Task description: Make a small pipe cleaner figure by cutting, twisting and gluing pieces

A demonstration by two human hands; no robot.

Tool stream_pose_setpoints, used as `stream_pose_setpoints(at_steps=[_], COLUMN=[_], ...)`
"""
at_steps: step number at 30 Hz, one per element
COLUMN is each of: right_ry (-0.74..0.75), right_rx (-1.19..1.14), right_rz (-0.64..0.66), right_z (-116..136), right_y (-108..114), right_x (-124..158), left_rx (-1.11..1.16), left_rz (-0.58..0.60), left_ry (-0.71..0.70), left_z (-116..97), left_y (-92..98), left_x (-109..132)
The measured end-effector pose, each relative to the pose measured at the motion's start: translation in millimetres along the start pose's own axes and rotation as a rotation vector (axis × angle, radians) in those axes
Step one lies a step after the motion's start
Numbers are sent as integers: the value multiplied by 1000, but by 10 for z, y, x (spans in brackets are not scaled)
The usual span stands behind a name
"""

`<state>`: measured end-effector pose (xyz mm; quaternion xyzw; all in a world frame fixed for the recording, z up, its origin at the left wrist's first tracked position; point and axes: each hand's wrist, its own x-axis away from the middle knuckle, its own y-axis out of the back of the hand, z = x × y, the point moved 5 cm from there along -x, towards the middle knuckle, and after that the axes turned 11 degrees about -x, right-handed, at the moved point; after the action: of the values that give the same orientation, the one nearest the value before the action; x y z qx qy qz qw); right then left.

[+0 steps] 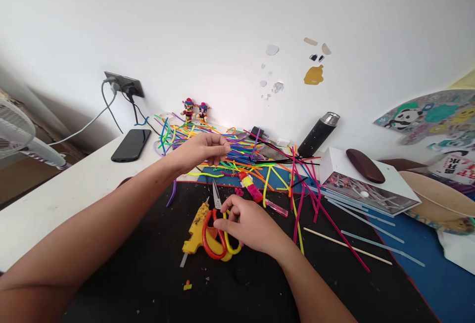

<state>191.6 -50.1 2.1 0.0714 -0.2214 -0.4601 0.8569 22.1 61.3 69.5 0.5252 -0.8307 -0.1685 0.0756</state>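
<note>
My left hand [203,151] hovers over a heap of colourful pipe cleaners [237,157], its fingertips pinched together; whether a strand is between them I cannot tell. My right hand [248,225] rests lower down on the black mat [148,273], its fingers curled onto the loops of the scissors [216,231], which have red and yellow handles and short blades pointing away from me. The scissors lie across a yellow glue gun [195,234]. A pink and yellow pipe-cleaner piece [251,187] lies just beyond my right hand.
A black phone [131,145] lies at the back left below a wall socket [124,84]. Two small figurines [195,110] stand by the wall. A dark flask [318,135], a white box [365,187] with a brown case, clear glue sticks [365,221] and a wooden skewer [347,246] are on the right.
</note>
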Motion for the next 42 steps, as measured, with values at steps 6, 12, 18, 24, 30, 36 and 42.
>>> stream_pose_setpoints(at_steps=[6,12,18,24,30,36,42], right_ry=[75,82,3,58,275,428,377], right_rx=[327,348,-117,-682,-912,-1126,-1105], right_rz=[-48,-77,-59,-73,-109,-83,-1], right_z=[115,135,8,20,151,136,124], right_y=[-74,-137,-69,68,303,375,245], right_x=[30,41,1,-39,56,57,24], left_rx=[-11,-5,27,164,270,305,297], left_rz=[11,23,-8,-93,-170,-155,-124], left_ry=[37,42,29,37,41,34,45], left_z=[-7,31,87,92,132,152,153], left_y=[-36,-45,9,68,126,96,2], left_x=[8,-5,-34,-40,-53,-63,-62])
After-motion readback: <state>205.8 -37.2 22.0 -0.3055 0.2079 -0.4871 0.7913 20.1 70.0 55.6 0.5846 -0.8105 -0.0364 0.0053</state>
